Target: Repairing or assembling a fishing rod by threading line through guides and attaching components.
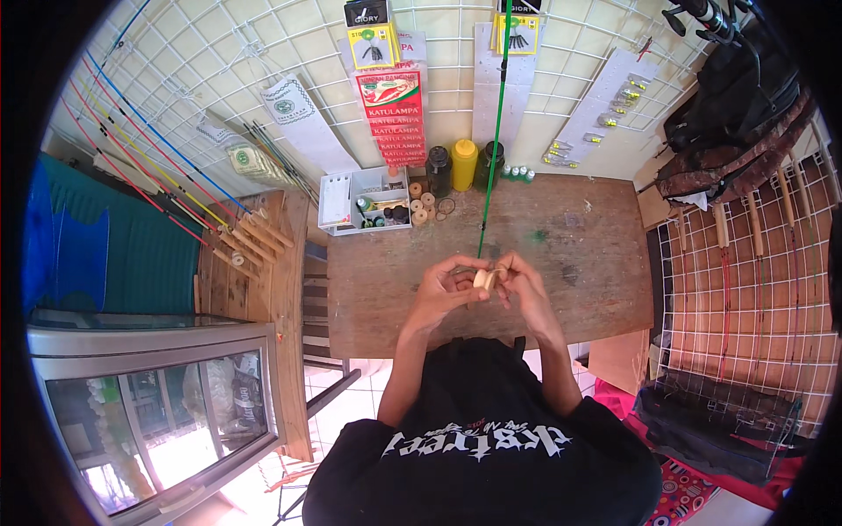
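My left hand is closed around a pale wooden spool-like piece at the lower end of a slender green rod, which stands up from my hands over the wooden table. My right hand is at the piece's right side, fingers curled, pinching a thin tan loop or strand against it; what exactly it is, I cannot make out.
A white organizer box, cork rings and bottles line the table's back. Rods lean left beside a wooden side table and glass cabinet. A wire rack and bags are right.
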`<act>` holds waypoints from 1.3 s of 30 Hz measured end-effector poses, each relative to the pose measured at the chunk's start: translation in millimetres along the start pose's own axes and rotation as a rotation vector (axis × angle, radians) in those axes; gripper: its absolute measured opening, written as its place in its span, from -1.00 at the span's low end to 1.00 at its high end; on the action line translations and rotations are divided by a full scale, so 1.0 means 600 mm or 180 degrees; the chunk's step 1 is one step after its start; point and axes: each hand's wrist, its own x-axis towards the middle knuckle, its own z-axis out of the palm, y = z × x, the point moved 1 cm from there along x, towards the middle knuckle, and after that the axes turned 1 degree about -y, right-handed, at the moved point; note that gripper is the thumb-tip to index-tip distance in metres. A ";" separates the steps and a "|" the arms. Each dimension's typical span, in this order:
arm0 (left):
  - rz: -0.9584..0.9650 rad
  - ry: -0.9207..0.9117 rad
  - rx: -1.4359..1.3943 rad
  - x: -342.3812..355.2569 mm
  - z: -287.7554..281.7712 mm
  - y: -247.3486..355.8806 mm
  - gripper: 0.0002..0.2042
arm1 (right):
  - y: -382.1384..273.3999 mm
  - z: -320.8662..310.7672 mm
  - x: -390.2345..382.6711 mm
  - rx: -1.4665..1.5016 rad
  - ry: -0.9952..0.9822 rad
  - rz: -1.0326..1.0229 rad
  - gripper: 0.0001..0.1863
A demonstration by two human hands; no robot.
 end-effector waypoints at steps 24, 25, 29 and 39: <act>0.0558 0.0666 -0.0877 -0.006 -0.024 -0.020 -0.67 | 0.052 -0.098 0.037 -0.0517 0.1335 -0.0454 -0.84; 0.0708 0.0854 -0.0659 -0.003 -0.019 -0.016 -0.66 | 0.087 -0.128 0.040 -0.0526 0.1350 -0.0462 -0.84; 0.0867 0.0988 -0.0382 -0.005 -0.012 -0.008 -0.61 | 0.161 -0.162 0.027 -0.2984 0.1391 -0.0129 -0.91; 0.0637 0.1004 -0.0256 -0.009 -0.004 0.004 -0.60 | 0.108 -0.104 0.025 -0.2251 0.1540 -0.0394 -0.72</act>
